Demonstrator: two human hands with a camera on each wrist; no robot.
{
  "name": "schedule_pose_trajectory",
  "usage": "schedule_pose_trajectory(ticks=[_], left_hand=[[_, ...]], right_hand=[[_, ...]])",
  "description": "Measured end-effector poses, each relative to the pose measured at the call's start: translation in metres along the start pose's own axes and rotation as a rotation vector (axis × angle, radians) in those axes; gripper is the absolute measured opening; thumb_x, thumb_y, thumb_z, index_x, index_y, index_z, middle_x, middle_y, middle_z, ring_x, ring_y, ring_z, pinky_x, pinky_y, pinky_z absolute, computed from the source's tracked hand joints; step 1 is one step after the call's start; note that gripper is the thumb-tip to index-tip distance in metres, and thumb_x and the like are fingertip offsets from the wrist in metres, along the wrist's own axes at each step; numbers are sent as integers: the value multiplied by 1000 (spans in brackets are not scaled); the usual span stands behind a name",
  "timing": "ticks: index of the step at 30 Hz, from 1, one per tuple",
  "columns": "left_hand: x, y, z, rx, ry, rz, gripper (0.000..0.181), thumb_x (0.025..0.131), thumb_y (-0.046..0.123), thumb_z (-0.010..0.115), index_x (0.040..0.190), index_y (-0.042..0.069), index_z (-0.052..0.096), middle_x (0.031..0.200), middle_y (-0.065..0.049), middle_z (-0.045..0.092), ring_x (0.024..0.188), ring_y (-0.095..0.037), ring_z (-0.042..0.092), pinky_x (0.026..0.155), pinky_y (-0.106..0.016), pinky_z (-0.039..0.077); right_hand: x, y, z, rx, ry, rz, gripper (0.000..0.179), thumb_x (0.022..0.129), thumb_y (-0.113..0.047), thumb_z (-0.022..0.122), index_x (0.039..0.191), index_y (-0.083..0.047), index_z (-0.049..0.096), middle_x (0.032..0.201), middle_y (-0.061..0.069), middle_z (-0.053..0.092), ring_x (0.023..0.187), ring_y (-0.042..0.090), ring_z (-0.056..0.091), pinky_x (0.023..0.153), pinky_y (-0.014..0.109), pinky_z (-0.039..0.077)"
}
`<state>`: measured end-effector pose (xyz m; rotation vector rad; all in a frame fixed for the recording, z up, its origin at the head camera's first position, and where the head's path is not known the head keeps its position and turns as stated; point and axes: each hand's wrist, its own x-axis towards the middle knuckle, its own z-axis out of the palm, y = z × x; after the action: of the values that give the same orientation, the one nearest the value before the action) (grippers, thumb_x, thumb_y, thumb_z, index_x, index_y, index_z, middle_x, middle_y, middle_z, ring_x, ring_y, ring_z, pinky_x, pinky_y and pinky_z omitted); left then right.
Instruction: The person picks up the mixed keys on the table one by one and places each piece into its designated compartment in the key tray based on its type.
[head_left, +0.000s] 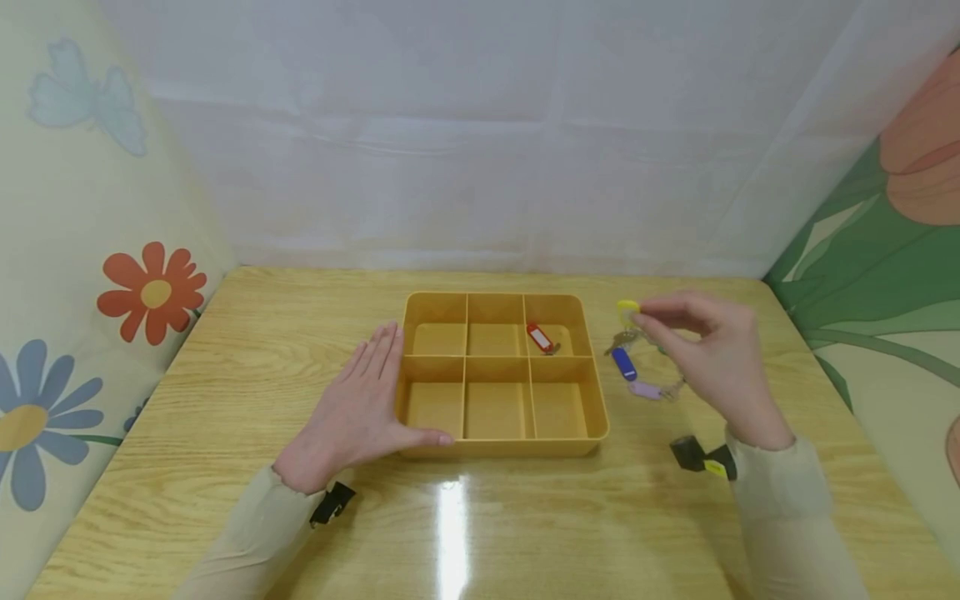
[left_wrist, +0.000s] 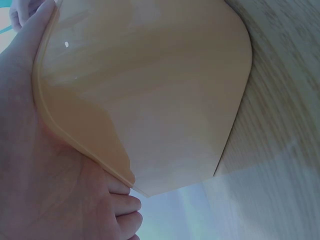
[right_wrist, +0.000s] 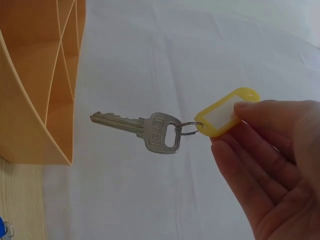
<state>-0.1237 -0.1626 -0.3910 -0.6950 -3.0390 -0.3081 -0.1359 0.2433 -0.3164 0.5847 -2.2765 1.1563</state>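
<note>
1. The left hand (head_left: 352, 421), fingers straight, rested against the left side of the yellow tray (head_left: 502, 448), thumb at its front.
2. Right of the tray lay a lilac tag (head_left: 646, 390), then a blue tag (head_left: 624, 364).
3. Above the table (head_left: 225, 400) there, the right hand (head_left: 708, 350) pinched a yellow tag (right_wrist: 220, 116), its key (right_wrist: 156, 131) dangling.
4. A red tag (head_left: 540, 338) lay in the back right compartment.

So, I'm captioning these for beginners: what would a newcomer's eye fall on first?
Probably the yellow-orange tray in the middle of the wood-grained table, with a red key tag inside at the back right. Then the right hand, just right of the tray, pinching a yellow tag with a silvery key ringed to it.
</note>
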Motion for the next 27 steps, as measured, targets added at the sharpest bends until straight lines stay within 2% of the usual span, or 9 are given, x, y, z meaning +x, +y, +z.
schedule_pose_trajectory(ticks=[9,22,27], left_hand=[[0,0,1,1,-3,-2,148,66,100,46,160,-4,-3,166,-19,-9,154,-36,1,124,-47,6],[0,1,0,0,-4,-5,148,66,100,46,160,-4,-4,166,-19,-8,154,-36,1,124,-47,6],[0,0,0,-1,-6,-4,148,66,100,47,160,-4,-4,166,-19,-8,154,-36,0,124,-47,6]], right_hand=[[0,-5,1,22,-8,-61,28,75,21,80,94,1,78,92,9,76,80,4,70,76,16,57],[-2,-9,1,26,-46,-61,26,79,13,81,98,-5,80,95,3,77,80,7,71,75,19,58],[-2,-11,3,23,-53,-76,28,77,16,81,97,-4,80,94,3,77,80,6,71,75,18,58]])
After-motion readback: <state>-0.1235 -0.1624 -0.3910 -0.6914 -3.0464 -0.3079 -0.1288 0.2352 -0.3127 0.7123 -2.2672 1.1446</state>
